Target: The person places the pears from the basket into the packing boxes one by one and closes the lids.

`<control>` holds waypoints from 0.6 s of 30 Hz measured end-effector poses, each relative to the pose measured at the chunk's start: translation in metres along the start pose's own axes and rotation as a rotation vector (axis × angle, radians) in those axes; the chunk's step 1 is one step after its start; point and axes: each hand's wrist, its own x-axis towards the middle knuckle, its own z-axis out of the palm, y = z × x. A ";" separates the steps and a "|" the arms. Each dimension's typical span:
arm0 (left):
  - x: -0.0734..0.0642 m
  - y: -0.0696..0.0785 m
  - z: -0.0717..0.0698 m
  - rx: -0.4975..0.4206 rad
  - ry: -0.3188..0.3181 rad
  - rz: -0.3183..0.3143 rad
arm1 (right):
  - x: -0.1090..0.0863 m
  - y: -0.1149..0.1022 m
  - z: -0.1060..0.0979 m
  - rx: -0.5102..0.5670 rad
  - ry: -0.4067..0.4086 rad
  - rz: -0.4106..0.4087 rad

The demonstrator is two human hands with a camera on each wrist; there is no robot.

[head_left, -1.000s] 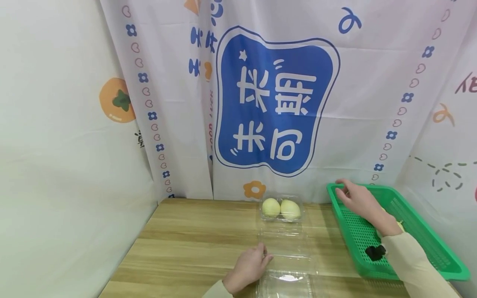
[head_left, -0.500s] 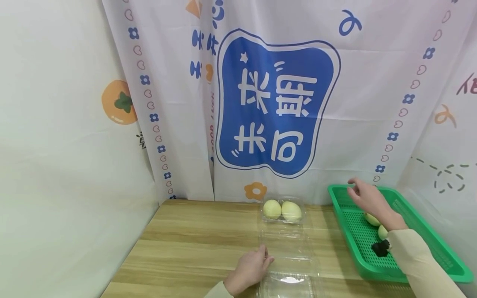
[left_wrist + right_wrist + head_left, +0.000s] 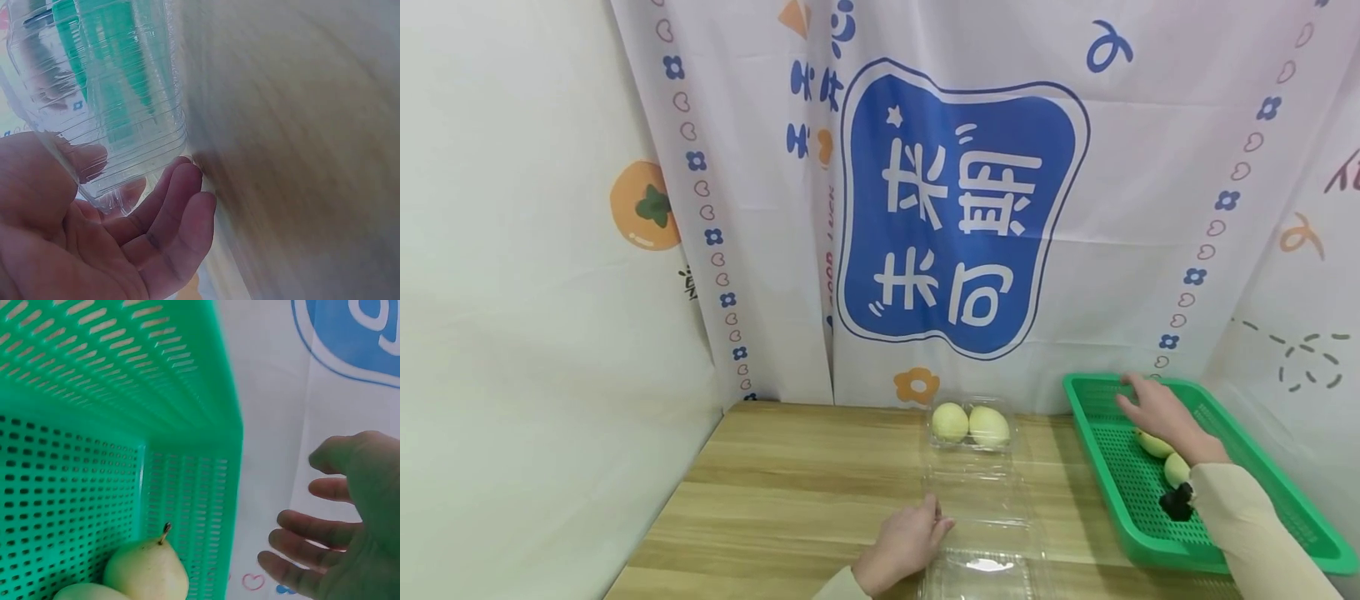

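Observation:
My left hand (image 3: 906, 533) is at the left side of an open clear plastic clamshell box (image 3: 985, 575) on the table. In the left wrist view its thumb and fingers pinch the corner of that ribbed box (image 3: 125, 94). My right hand (image 3: 1163, 415) hovers over the far part of a green perforated basket (image 3: 1093, 467), fingers spread and holding nothing. Below it lie pale yellow-green pears (image 3: 147, 569), one with a brown stem upward. The forearm partly covers them in the head view.
At the table's back stands another clear box (image 3: 1011, 417) with two pears (image 3: 989, 427) in it. A printed cloth (image 3: 775, 333) hangs behind the wooden table (image 3: 775, 500). The green basket borders the right side.
My right hand has moved right and slightly down over the basket, leaving more of the pears visible. The left hand stays on the clear box.

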 end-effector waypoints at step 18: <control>0.003 -0.002 0.000 0.006 0.004 0.008 | -0.014 0.035 0.007 -0.135 -0.154 0.136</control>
